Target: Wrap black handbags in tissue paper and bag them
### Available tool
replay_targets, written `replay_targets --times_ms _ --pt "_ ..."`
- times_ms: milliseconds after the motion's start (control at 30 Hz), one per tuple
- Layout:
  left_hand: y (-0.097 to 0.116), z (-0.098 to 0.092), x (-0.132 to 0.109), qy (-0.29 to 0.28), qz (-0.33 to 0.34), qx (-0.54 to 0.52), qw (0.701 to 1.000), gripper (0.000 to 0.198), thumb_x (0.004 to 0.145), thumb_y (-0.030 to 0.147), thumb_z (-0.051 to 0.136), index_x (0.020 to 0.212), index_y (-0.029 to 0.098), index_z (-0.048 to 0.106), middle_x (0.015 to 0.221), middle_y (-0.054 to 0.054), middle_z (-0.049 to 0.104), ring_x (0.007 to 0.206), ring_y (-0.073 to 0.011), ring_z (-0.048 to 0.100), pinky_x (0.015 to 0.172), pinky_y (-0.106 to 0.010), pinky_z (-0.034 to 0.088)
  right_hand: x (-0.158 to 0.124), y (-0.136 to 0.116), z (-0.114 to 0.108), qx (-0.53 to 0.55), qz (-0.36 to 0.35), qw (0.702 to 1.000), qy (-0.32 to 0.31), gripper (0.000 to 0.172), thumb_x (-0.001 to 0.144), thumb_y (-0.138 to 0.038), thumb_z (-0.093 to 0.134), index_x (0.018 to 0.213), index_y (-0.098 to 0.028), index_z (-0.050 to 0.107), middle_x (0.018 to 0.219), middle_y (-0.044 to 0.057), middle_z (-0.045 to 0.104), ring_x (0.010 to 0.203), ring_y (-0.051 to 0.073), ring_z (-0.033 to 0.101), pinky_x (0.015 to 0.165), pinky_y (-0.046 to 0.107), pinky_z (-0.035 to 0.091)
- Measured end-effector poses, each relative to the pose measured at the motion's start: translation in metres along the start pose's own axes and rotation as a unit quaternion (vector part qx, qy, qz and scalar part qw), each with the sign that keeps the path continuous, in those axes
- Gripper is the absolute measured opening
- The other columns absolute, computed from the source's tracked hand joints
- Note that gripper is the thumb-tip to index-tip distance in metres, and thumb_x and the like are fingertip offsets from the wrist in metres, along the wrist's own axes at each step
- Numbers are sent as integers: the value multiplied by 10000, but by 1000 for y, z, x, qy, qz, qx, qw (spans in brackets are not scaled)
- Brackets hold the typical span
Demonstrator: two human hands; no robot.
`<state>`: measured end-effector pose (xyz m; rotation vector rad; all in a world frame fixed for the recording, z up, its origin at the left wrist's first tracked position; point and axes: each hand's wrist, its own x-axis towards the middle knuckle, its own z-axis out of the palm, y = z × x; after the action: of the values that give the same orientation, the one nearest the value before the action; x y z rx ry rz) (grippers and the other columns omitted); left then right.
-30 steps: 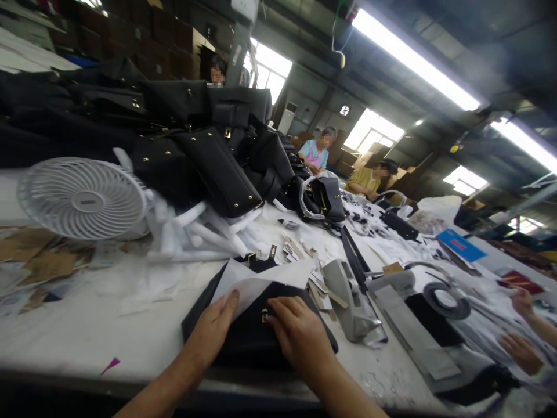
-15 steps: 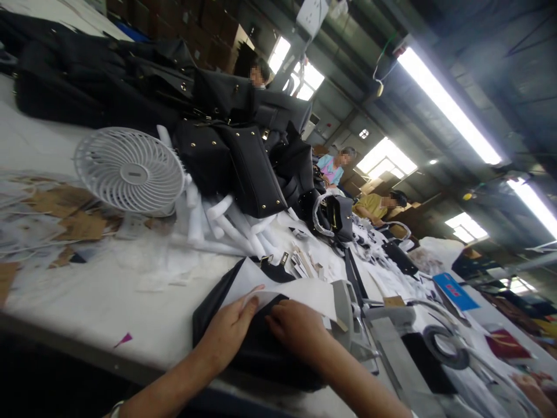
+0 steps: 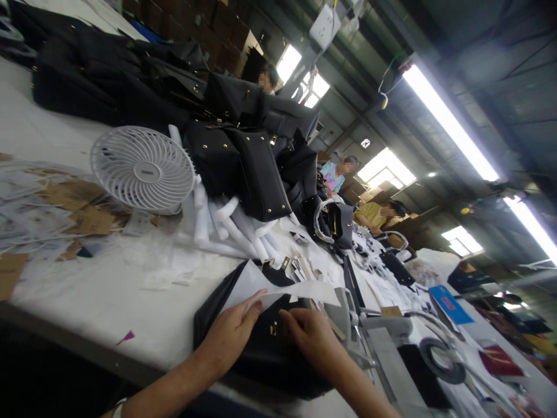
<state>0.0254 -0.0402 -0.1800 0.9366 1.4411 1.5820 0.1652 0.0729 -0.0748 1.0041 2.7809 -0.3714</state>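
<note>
A black handbag (image 3: 256, 354) lies in front of me near the table's front edge, a gold clasp (image 3: 274, 328) on its side facing me. My left hand (image 3: 237, 328) is closed on the edge of a white sheet (image 3: 300, 290), thumb on top, at the bag's upper edge. The sheet covers part of the bag and curves off to the right. Just right of the clasp, my right hand (image 3: 311, 337) is curled over the bag with fingers bent together. Whatever may be between those fingers is hidden.
A white fan (image 3: 143, 168) stands at left beside white wrapped rolls (image 3: 226, 220). Black handbags (image 3: 261, 168) are heaped behind. Brown and clear packets (image 3: 78, 203) lie far left. At right are a grey tape roll (image 3: 441, 354) and a blue box (image 3: 450, 305). Several people work farther back.
My right hand has shifted slightly right, and the gold clasp it covered now shows. My left hand keeps its hold on the white sheet. The whole view has shifted slightly.
</note>
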Motion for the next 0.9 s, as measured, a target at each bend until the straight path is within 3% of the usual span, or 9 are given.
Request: replay_targets --times_ms 67,167,300,367,467,567,633,767,900 --pt "-1 0 0 -3 0 6 1000 549 963 581 365 1360 243 534 1333 -21 605 1318 -263 478 1186 -462 257 -16 10 -2 -35 -47 996 67 421 1012 -405 391 771 -203 671 735 25 690 685 164 639 647 265 460" --pt "0 0 0 -12 4 21 1000 547 962 585 361 1366 256 529 1330 -11 607 1306 -268 492 1182 -460 267 -38 29 6 -106 -143 978 109 308 1001 -349 432 1214 -230 620 1176 71 686 1092 229 628 993 375 441" --pt "1 0 -6 -53 17 78 995 505 987 561 319 1397 314 479 1374 25 569 1321 -226 476 1177 -433 281 -54 51 30 -204 -180 951 146 633 974 -474 467 1518 -202 291 1523 104 410 1387 306 392 1141 505 302" --pt "1 -2 -10 -96 59 151 982 470 988 540 356 1416 361 436 1426 48 511 1344 -211 446 1169 -432 294 -57 57 44 -206 -166 951 158 736 915 -608 499 1506 -205 324 1514 124 418 1370 350 405 1118 537 324" --pt "2 -7 -15 -189 161 289 925 612 926 482 565 1471 404 296 1501 50 408 1382 -218 388 1172 -477 264 -64 60 61 -172 -107 970 137 673 792 -709 604 1299 -268 585 1189 112 688 1089 336 637 971 473 469" --pt "9 -11 -14 -238 226 406 853 848 844 198 655 1504 395 161 1552 28 314 1412 -207 332 1166 -520 256 -74 64 72 -153 -45 982 106 420 788 -613 689 1072 -304 691 847 39 748 796 252 705 762 338 532" --pt "15 -13 -10 -247 247 468 812 918 778 54 579 1511 378 131 1562 12 292 1410 -208 335 1149 -539 289 -81 68 73 -161 -43 979 121 353 827 -546 688 1091 -312 688 892 38 756 812 244 707 769 320 533" --pt "15 -16 0 -250 292 544 746 1022 631 -65 394 1519 350 105 1556 -10 306 1388 -216 375 1123 -543 339 -80 79 75 -175 -125 963 165 479 891 -448 641 1339 -300 557 1230 69 683 1067 269 655 978 363 493" --pt "-2 -21 8 -255 331 583 697 940 713 -106 287 1519 346 113 1540 -13 334 1394 -207 360 1126 -538 341 -62 93 118 -200 -189 923 268 573 905 -155 543 1461 -203 412 1382 79 582 1205 262 580 1094 391 422"
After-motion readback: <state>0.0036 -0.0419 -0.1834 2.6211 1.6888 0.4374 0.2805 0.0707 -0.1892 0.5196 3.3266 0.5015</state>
